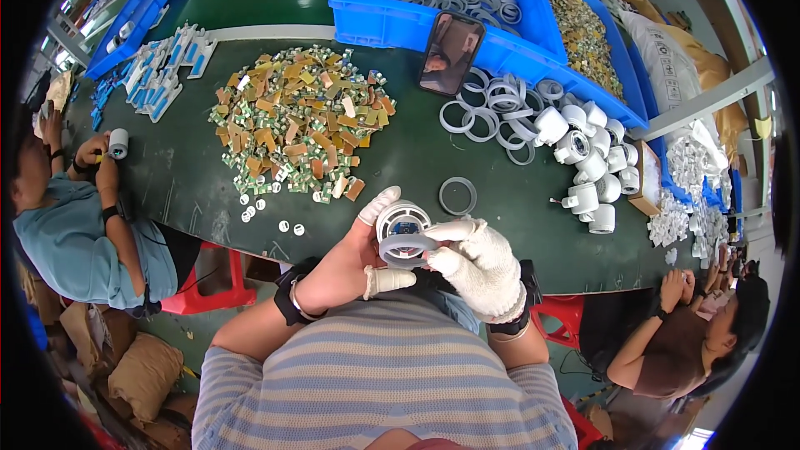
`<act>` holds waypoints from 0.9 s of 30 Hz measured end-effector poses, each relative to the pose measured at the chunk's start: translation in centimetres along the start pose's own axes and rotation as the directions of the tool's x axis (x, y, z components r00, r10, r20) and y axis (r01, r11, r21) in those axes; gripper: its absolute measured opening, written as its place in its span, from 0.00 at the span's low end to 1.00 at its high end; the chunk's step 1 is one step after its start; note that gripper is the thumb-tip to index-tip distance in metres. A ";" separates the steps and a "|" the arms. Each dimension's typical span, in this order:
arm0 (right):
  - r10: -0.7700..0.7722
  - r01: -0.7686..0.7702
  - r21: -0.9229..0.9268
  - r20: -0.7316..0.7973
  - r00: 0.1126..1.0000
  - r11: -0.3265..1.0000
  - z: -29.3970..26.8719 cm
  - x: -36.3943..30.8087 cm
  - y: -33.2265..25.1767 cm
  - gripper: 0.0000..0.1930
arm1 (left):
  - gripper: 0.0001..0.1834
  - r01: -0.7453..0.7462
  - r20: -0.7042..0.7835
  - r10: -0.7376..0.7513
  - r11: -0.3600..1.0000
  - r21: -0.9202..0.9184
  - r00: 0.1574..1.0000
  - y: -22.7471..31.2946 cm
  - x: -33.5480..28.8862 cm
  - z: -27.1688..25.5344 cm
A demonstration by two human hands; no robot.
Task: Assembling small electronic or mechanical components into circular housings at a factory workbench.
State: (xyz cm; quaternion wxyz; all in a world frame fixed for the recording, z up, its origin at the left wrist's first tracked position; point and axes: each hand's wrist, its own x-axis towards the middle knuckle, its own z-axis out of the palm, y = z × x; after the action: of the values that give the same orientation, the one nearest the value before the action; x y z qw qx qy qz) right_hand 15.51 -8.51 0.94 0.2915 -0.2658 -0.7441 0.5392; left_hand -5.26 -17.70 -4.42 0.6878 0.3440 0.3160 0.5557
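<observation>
My left hand (335, 273), with covers on its thumb and a fingertip, is closed around a white round housing (385, 218). Its open face is turned up and shows a blue circuit board (407, 227) inside. In a white knitted glove, my right hand (483, 271) pinches a grey ring (395, 244) by its right side. The ring is tilted over the near part of the housing; whether they touch I cannot tell. Another grey ring (442, 198) lies on the green table just beyond my right hand.
A heap of small circuit boards (304, 117) lies ahead to the left. Grey rings (481, 127) and white housings (592, 167) are piled at right. A phone (451, 52) leans on a blue bin (358, 21). People sit at both sides; the left one holds a white part (118, 143).
</observation>
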 end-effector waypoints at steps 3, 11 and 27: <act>-0.002 0.003 0.027 -0.013 1.000 1.000 0.1 -0.1 0.0 0.12 | 0.62 -0.002 0.002 0.002 1.000 0.000 1.000 -0.1 0.0 0.0; 0.023 -0.021 0.117 -0.018 1.000 0.993 0.2 0.0 -0.3 0.11 | 0.62 -0.037 0.023 0.037 0.999 0.005 0.999 -0.8 0.0 -0.2; 0.012 -0.022 -0.122 -0.088 0.996 0.992 0.5 -0.1 0.0 0.17 | 0.55 -0.058 -0.077 0.060 0.998 0.034 0.995 -0.6 -0.2 0.1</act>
State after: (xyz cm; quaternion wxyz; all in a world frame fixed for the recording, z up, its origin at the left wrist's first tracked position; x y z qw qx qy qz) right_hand 15.21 -8.87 0.81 0.3021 -0.3127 -0.7602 0.4827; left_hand -4.87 -18.03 -4.83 0.6527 0.3420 0.3411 0.5836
